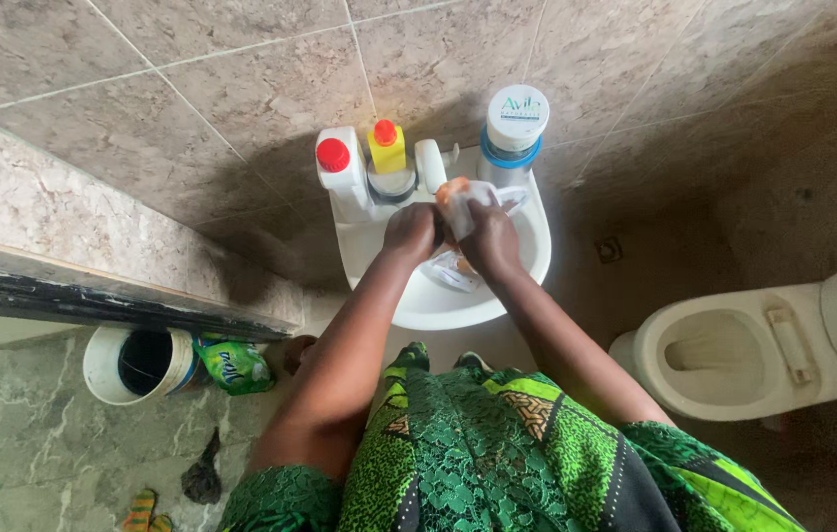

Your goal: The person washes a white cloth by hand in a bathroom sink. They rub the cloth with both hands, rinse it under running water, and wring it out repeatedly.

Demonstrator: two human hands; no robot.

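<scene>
Closely paired, left hand (pixel 409 232) fisted, right hand (pixel 490 239) grip pinching white cloth (pixel 465 202), over white sink (pixel 517 286)

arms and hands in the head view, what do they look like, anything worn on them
Both arms are bare from the upper arm down to the left hand and the right hand: no gloves, and no watch or bracelet shows. Rings cannot be told at this size. Short sleeves of a green patterned lace garment, with darker and yellow-green motifs, end near the shoulders.
</scene>
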